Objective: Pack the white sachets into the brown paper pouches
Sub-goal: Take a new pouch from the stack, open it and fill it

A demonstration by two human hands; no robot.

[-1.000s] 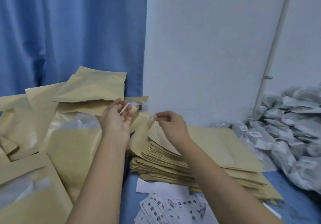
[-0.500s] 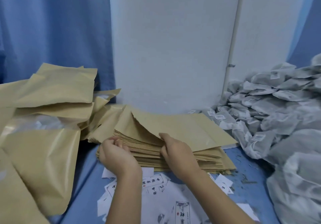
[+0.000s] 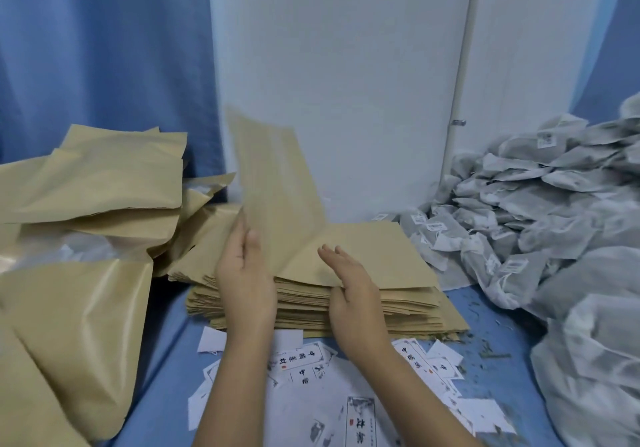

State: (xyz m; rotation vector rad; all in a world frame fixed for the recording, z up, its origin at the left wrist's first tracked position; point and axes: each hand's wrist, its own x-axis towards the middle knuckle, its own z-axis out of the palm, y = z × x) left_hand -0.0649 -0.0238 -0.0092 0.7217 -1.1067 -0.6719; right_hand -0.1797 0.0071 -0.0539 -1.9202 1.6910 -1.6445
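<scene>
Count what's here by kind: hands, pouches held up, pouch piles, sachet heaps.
hands: 2, left hand and right hand
lifted pouch: 1
pouch piles: 2, flat stack and loose pile
sachet heap: 1
total: 6

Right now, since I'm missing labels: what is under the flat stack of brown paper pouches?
The flat stack of brown paper pouches rests on the blue cloth; white paper slips poke out at its front edge. Anything further under is covered.

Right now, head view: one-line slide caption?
Left hand holds a brown pouch raised over the stack, right hand open at its edge; white sachets heaped at right.
</scene>
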